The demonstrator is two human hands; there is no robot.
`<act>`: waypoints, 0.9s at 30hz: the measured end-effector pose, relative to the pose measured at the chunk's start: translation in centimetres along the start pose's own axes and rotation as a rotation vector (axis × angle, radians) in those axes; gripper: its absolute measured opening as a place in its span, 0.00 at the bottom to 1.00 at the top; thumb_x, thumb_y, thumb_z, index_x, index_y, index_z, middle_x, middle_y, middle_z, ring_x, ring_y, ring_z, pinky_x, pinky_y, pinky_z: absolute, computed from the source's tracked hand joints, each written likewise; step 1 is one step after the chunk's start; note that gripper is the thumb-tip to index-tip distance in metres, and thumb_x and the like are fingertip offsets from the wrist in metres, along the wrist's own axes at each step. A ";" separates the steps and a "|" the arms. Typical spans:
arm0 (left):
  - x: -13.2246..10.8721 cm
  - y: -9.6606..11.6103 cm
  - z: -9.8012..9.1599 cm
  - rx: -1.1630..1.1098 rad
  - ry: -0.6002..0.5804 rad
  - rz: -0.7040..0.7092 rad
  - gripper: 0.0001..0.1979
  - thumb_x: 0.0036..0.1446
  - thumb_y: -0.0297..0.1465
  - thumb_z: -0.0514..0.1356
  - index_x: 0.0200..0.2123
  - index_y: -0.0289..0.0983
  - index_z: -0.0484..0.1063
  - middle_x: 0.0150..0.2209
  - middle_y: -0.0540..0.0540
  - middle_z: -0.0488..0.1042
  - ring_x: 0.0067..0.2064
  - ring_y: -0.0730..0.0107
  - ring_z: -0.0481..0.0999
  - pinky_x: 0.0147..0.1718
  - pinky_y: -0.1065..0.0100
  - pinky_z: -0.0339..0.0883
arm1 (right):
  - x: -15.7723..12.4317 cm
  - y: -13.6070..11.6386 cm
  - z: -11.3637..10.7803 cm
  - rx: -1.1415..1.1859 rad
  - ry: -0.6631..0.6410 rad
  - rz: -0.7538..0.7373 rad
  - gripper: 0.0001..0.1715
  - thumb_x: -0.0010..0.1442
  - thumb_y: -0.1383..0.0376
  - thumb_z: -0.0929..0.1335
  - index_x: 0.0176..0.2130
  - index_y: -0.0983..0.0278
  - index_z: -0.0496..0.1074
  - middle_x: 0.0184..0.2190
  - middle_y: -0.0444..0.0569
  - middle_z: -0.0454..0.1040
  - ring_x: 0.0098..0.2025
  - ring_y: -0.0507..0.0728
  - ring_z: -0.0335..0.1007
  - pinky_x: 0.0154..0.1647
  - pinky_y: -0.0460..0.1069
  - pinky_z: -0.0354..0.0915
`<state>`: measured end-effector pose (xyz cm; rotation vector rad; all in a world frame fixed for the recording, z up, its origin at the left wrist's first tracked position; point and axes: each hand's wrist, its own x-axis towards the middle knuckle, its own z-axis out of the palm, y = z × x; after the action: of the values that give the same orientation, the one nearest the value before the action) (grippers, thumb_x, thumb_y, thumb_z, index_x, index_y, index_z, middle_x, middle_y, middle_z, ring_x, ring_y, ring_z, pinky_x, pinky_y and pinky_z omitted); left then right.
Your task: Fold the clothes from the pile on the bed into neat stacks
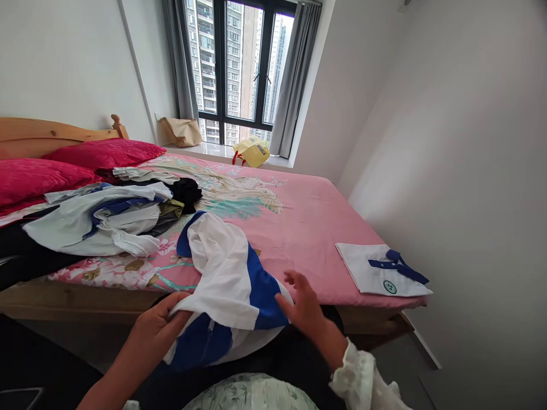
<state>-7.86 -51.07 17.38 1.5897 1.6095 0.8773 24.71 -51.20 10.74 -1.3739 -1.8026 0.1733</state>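
A white and blue garment (222, 273), crumpled, lies partly on the bed's near edge and partly over my lap. My left hand (164, 322) pinches the white cloth at its lower left side. On the other side, my right hand (304, 299) has its fingers apart beside the blue panel, with the thumb close to the cloth; whether it touches I cannot tell. Which part of the garment is which is hidden by its folds. Farther right, a folded white polo shirt (363, 267) with a navy collar and a round green badge rests at the bed's corner.
A heap of clothes (115, 219), white, blue and black, lies on the left of the pink bed sheet (299, 228). Red pillows (106, 152) sit by the wooden headboard (64, 134). A paper bag (183, 132) and a yellow bag (253, 151) stand at the window sill.
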 end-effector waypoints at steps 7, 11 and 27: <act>-0.6 1.4 -0.3 0.089 0.044 0.036 0.19 0.48 0.48 0.57 0.38 0.44 0.76 0.27 0.52 0.76 0.31 0.64 0.73 0.27 0.74 0.62 | -4.3 -0.3 7.6 -0.022 -0.032 0.137 0.28 0.47 0.69 0.64 0.50 0.65 0.67 0.46 0.56 0.71 0.49 0.64 0.66 0.52 0.60 0.60; 0.6 0.4 -1.1 0.401 0.028 0.051 0.12 0.46 0.42 0.60 0.34 0.47 0.77 0.30 0.52 0.77 0.30 0.64 0.73 0.24 0.73 0.57 | 1.6 2.3 1.8 0.110 0.196 0.426 0.21 0.49 0.69 0.59 0.43 0.63 0.70 0.34 0.49 0.75 0.37 0.58 0.70 0.41 0.53 0.65; 8.5 7.1 -5.6 -0.732 0.057 0.007 0.21 0.50 0.26 0.57 0.49 0.33 0.66 0.26 0.53 0.72 0.23 0.78 0.71 0.22 0.76 0.66 | 8.0 -0.6 -22.2 0.488 0.374 0.697 0.23 0.45 0.61 0.71 0.43 0.63 0.75 0.23 0.46 0.71 0.23 0.53 0.64 0.23 0.49 0.61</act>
<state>-8.87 -42.38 26.16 1.0520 1.1141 1.3303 39.01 -52.66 29.45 -1.4895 -0.8454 0.6311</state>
